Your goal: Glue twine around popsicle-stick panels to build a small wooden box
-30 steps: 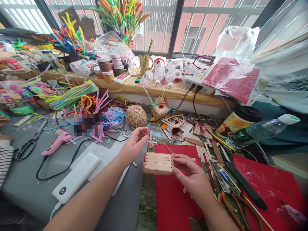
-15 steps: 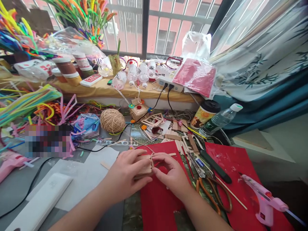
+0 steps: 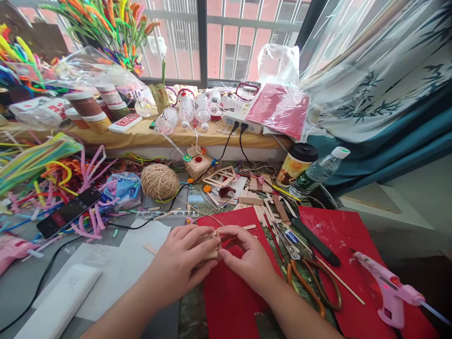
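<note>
My left hand is wrapped over a small box of wooden craft sticks, its fingers across the top and its thumb along the near side. At the box's right end, my right hand pinches with thumb and forefinger at the twine lying against the edge. That strand leads back toward the ball of twine. Much of the box is hidden under my left fingers. Beneath both hands lies a red sheet.
On the right are a pink glue gun, scissors and a black-handled tool. Loose craft sticks lie behind the hands, near a bottle and a lidded cup. A phone is at left.
The view has shifted slightly. My left fingers have slid toward the box's right end, and my right fingertips have drawn closer to them. Both hands keep hold.
</note>
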Demonstrator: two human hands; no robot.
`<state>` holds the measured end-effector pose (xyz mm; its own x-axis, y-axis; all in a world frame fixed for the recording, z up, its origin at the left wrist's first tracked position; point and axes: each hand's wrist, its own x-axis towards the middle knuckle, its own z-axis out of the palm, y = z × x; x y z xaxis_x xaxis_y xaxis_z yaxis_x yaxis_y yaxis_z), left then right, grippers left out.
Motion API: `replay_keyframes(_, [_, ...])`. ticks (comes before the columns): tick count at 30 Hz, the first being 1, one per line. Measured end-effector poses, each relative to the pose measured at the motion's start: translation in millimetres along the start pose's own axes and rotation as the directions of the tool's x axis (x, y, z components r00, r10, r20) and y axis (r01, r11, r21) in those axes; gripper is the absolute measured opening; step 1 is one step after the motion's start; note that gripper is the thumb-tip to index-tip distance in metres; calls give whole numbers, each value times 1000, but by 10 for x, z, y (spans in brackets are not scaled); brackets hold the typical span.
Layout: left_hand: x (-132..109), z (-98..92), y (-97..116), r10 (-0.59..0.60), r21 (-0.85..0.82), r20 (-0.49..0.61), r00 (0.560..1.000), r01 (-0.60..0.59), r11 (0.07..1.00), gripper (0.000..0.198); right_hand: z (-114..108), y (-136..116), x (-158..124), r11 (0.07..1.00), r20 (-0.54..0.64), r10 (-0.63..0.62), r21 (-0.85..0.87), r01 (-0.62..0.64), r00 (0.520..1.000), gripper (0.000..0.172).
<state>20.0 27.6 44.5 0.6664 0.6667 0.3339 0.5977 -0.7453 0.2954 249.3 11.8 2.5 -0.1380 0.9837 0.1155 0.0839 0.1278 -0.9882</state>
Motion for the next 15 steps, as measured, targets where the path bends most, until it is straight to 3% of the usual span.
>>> replay_keyframes(6, [24,12,8,12,1,-3,1000,-12,1000,33,-24,24,-25,986,12,-105,-125,106,994,39])
replay_keyframes(15, [57,-66,42,18,68,87,996,-24,997,35,-30,26,-21,997,24,-45,-57,46,999,41])
